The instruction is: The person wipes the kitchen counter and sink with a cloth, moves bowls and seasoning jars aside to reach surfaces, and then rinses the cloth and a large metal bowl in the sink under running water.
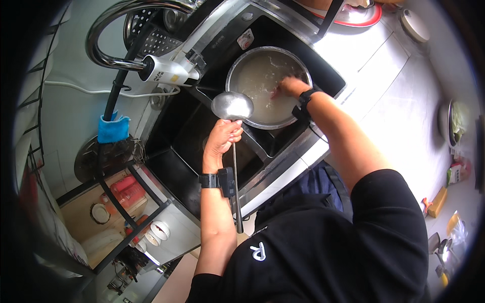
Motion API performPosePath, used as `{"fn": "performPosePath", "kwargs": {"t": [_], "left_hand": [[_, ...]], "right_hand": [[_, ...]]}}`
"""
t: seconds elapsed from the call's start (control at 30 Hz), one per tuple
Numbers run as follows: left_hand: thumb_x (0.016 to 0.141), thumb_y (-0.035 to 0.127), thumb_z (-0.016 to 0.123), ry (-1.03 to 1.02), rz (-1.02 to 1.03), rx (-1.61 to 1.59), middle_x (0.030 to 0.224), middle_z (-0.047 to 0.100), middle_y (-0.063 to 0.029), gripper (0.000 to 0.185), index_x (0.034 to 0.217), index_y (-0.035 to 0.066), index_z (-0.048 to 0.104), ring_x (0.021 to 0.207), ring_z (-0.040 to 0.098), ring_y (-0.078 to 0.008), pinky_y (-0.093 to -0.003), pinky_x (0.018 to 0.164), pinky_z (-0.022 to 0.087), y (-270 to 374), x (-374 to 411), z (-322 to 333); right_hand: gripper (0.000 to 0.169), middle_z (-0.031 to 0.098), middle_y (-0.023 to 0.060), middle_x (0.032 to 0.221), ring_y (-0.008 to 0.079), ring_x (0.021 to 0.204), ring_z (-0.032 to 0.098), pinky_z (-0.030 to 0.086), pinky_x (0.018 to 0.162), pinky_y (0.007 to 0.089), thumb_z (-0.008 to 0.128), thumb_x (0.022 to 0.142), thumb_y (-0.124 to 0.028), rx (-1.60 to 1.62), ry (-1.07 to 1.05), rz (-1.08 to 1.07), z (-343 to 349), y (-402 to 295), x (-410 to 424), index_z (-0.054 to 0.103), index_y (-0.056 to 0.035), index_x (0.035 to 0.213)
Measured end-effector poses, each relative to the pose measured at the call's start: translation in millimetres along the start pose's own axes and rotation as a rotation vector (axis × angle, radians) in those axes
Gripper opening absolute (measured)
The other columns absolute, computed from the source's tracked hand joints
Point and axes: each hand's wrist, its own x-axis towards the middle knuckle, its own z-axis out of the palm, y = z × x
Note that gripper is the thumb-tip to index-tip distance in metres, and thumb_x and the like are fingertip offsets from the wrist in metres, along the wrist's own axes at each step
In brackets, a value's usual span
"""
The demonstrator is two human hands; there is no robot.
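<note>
My left hand (223,137) grips a steel ladle (232,106) by its handle, close below the bowl. The ladle's bowl overlaps the left rim of a round metal pot (307,77) in view, and its long handle runs back along my forearm. Cloudy water (261,83) fills much of the pot, which stands in the right basin of a black double sink (329,77). My right hand (293,86) reaches into the pot at its right side. Its fingertips are in the water beside something reddish, too blurred to name; whether they hold it is unclear.
A chrome faucet (113,62) with a white heater body (168,71) arches over the sink's left. A blue cloth (113,128) hangs on a black rack bar. On the right, the white counter (386,94) bears a bowl of leafy greens (457,121). Small white bowls (160,230) stand lower left.
</note>
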Motion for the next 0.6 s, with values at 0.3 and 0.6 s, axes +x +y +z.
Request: {"fn": "performPosePath", "kwargs": {"t": [0.3, 0.6], "left_hand": [[0.085, 0.000, 0.048, 0.181, -0.087, 0.116, 0.057, 0.036, 0.0042, 0.009, 0.079, 0.006, 0.047, 0.042, 0.030, -0.0027, -0.0179, 0.036, 0.021, -14.8, 31.8, -4.7], [0.081, 0.013, 0.045, 0.336, 0.107, 1.254, 0.099, 0.057, -0.0318, 0.033, 0.104, -0.007, 0.056, 0.102, 0.052, -0.0435, -0.0447, 0.086, 0.042, -16.0, 49.5, 34.8]], "right_hand": [[0.030, 0.066, 0.0144, 0.070, 0.0257, 0.071, 0.066, 0.051, 0.066, 0.0353, 0.060, 0.075, -0.030, 0.651, 0.434, -0.231, -14.1, -108.3, -71.6, 0.065, -0.0018, 0.083], [0.051, 0.059, 0.0310, 0.093, 0.0448, 0.094, 0.056, 0.043, 0.083, 0.0476, 0.058, 0.081, -0.040, 0.920, 0.510, 0.045, -8.7, -124.6, -53.8, 0.051, 0.0053, 0.103]]}}
